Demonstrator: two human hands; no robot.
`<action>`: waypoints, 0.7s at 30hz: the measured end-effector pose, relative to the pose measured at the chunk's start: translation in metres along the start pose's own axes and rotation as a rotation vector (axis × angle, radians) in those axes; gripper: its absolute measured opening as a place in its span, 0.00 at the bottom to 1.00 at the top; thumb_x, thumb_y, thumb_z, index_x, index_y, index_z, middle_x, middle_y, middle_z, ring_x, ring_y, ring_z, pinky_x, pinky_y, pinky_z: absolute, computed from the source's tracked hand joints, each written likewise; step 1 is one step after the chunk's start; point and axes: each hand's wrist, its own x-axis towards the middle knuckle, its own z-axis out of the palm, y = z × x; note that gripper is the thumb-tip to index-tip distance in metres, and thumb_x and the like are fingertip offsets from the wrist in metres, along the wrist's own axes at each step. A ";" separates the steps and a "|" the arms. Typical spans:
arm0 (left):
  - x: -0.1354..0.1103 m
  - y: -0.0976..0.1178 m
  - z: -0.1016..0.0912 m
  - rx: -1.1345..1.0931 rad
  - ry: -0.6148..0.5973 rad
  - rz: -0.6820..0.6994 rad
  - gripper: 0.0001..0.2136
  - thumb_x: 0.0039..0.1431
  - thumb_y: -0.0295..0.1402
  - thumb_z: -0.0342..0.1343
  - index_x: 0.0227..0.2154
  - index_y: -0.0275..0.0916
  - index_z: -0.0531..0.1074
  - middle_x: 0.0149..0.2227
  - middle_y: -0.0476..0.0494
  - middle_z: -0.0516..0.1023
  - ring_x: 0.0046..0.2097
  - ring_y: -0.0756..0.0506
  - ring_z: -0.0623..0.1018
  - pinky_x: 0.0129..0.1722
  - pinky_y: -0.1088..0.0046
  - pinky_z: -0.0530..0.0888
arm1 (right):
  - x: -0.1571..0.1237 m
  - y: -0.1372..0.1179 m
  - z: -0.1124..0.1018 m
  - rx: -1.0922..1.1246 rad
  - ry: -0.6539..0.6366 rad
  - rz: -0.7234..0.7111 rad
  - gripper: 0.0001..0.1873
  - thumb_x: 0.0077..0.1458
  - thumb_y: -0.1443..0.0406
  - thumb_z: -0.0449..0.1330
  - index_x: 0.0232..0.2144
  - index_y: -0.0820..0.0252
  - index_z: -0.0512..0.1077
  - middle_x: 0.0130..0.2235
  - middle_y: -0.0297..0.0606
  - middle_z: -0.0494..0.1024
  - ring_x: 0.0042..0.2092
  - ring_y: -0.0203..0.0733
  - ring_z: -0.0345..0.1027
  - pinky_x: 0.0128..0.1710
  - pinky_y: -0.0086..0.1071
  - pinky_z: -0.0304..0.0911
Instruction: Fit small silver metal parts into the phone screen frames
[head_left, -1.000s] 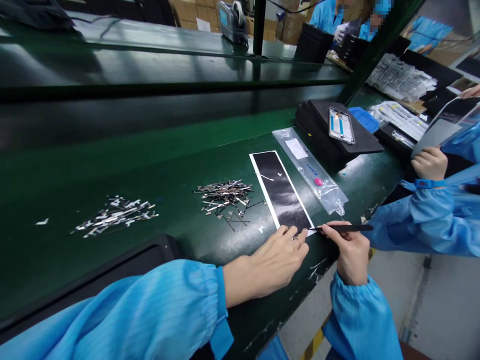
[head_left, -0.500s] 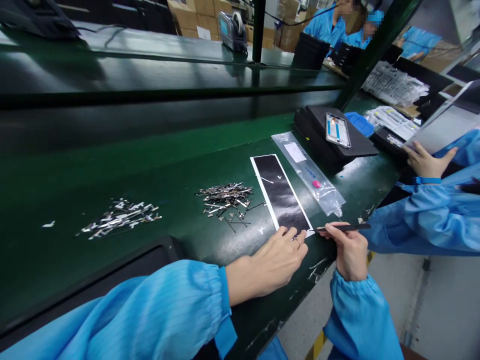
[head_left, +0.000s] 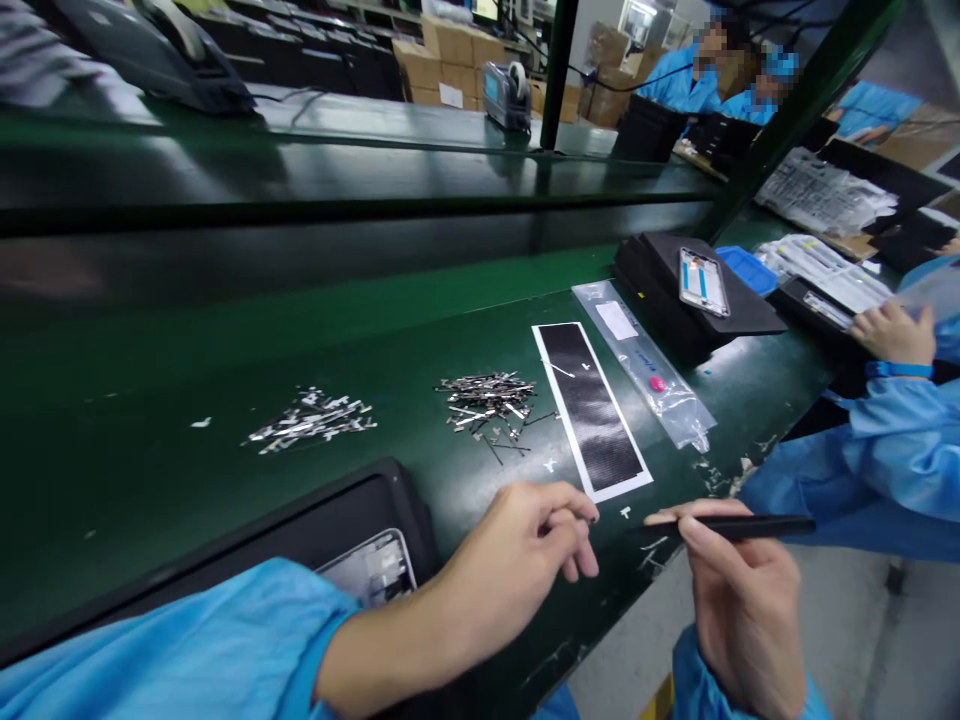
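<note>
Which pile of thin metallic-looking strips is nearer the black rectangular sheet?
The darker right pile of thin strips, just left of the black rectangular sheet; the paler silvery pile lies farther left.

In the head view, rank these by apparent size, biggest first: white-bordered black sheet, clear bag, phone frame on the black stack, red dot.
1. White-bordered black sheet and clear bag: too alike to rank surely
2. Phone frame
3. Red dot

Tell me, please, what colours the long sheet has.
The sheet is black with a white border, clearest in the head view.
</note>
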 end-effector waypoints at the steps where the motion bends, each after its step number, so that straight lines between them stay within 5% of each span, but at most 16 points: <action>1: -0.006 -0.001 -0.002 -0.141 0.002 -0.054 0.09 0.54 0.24 0.41 0.33 0.31 0.66 0.23 0.47 0.75 0.25 0.53 0.72 0.26 0.80 0.68 | -0.004 0.000 0.004 -0.007 -0.035 -0.001 0.07 0.36 0.64 0.65 0.22 0.60 0.73 0.25 0.38 0.73 0.31 0.41 0.68 0.34 0.31 0.64; 4: -0.023 -0.004 -0.006 -0.404 0.048 -0.146 0.10 0.52 0.26 0.45 0.34 0.29 0.69 0.23 0.45 0.75 0.25 0.52 0.72 0.28 0.79 0.67 | -0.010 0.003 0.015 -0.047 -0.160 -0.025 0.06 0.38 0.64 0.64 0.22 0.60 0.74 0.25 0.39 0.74 0.33 0.43 0.68 0.34 0.32 0.65; 9: -0.041 -0.002 -0.011 -0.509 0.057 -0.232 0.12 0.52 0.28 0.46 0.37 0.28 0.69 0.28 0.43 0.76 0.31 0.50 0.74 0.36 0.75 0.68 | -0.013 0.009 0.025 -0.092 -0.298 -0.066 0.04 0.39 0.65 0.63 0.22 0.61 0.75 0.26 0.41 0.74 0.34 0.46 0.70 0.34 0.33 0.66; 21: -0.052 0.002 -0.014 -0.589 0.059 -0.247 0.10 0.52 0.26 0.46 0.33 0.27 0.69 0.28 0.40 0.76 0.29 0.50 0.74 0.34 0.77 0.67 | -0.019 0.000 0.035 -0.117 -0.315 -0.090 0.03 0.38 0.65 0.63 0.21 0.59 0.75 0.25 0.40 0.74 0.34 0.47 0.70 0.36 0.36 0.66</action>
